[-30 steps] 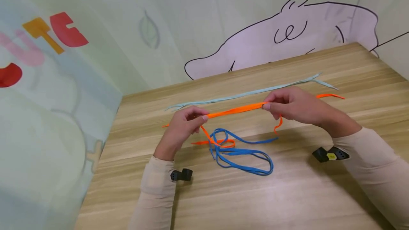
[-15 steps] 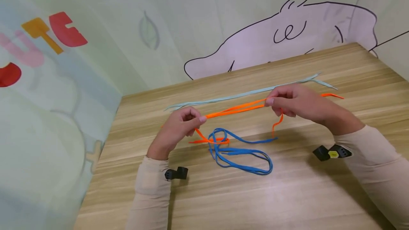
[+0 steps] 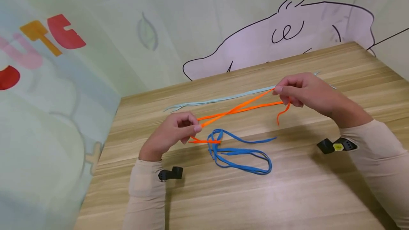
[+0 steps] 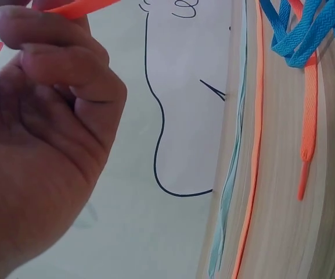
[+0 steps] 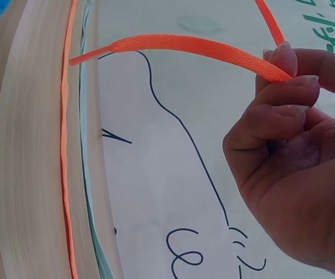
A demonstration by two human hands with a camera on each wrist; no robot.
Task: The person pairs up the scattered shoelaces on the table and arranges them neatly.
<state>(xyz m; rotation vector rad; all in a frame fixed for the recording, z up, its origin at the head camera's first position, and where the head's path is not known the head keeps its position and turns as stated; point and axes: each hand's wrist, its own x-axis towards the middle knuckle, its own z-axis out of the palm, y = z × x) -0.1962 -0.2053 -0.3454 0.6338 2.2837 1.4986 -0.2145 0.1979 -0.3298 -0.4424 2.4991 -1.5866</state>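
Observation:
An orange shoelace [image 3: 255, 98] is stretched on a slant between my hands. My left hand [image 3: 174, 132] pinches it between thumb and fingers, and beyond that hand its tipped end [image 4: 308, 110] trails down over the blue lace. Higher and to the right, my right hand [image 3: 308, 91] pinches the other part, with a short end [image 5: 196, 51] hanging from the fingertips. Behind it a second orange shoelace [image 3: 262, 105] lies straight on the table, partly hidden by both hands. A blue shoelace [image 3: 246, 168] lies in loose loops in front of the hands.
Farther back on the wood-grain table [image 3: 243, 201], a pale blue shoelace [image 3: 223, 98] lies nearly straight, its right part behind my right hand. A printed cloth [image 3: 179, 20] hangs behind the table and along the left side.
My hands have spread apart, the right one rising and moving right, the left one moving left and down. The held lace now slants across the lying orange one, and its left tail has drawn leftward.

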